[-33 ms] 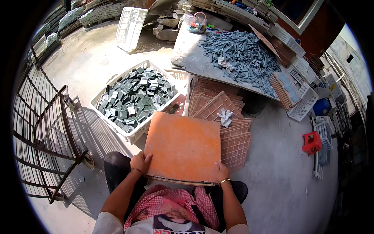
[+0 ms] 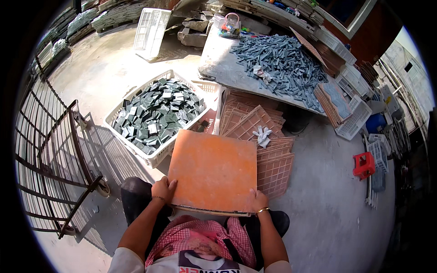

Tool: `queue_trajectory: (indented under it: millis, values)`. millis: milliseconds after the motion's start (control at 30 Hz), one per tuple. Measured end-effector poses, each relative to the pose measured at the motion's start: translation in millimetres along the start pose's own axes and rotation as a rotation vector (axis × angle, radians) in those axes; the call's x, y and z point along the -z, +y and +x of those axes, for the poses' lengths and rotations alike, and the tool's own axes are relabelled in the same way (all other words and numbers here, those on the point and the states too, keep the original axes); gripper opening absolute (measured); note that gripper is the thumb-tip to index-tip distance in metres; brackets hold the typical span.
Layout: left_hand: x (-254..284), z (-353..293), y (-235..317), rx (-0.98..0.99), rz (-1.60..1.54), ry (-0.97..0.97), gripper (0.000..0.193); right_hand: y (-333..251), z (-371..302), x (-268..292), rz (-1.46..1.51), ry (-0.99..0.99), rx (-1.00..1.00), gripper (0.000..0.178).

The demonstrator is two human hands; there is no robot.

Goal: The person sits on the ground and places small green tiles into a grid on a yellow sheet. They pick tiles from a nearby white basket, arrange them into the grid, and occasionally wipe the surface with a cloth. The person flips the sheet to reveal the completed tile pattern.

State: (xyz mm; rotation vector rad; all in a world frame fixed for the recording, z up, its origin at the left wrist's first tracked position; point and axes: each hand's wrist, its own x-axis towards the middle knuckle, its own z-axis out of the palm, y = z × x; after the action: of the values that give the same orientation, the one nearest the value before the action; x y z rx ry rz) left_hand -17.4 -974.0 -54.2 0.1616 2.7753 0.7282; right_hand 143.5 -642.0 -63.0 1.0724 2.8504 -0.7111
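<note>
A flat, square orange board (image 2: 213,172) lies across my lap, its near edge dark and seemingly layered. My left hand (image 2: 164,189) is closed on its near left corner, thumb along the side. At the near right corner, my right hand (image 2: 258,200) grips the same board; fingers on the underside are hidden. Beyond the board to the left stands a white plastic crate (image 2: 157,160) heaped with dark green stone tiles (image 2: 157,113). To the right, partly under the board, are stacked brown grid trays (image 2: 275,173) with a white glove (image 2: 262,136) on top.
A low table (image 2: 218,61) at the back right bears a pile of grey-blue stone strips (image 2: 282,63). At my left stands a rusty metal rack (image 2: 75,136) on wheels. A red stool (image 2: 363,165) is at the right; a white crate (image 2: 151,34) stands upright at the back.
</note>
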Motion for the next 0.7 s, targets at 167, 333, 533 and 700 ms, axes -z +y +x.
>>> queue_trajectory:
  millis: [167, 333, 533, 700]
  values:
    - [0, 0, 0, -0.016, 0.052, -0.007, 0.042, -6, -3, 11, -0.101, -0.100, -0.043, 0.050]
    - [-6, 8, -10, -0.061, 0.006, -0.016, 0.041, 1, -2, 8, -0.053, -0.120, -0.009, 0.051]
    - [-10, 6, -14, -0.090, 0.032, 0.022, 0.041, 4, -8, 2, -0.040, -0.088, -0.014, 0.052]
    - [-14, 6, -17, -0.097, -0.019, 0.020, 0.042, 21, -6, -9, 0.090, -0.072, -0.006, 0.054]
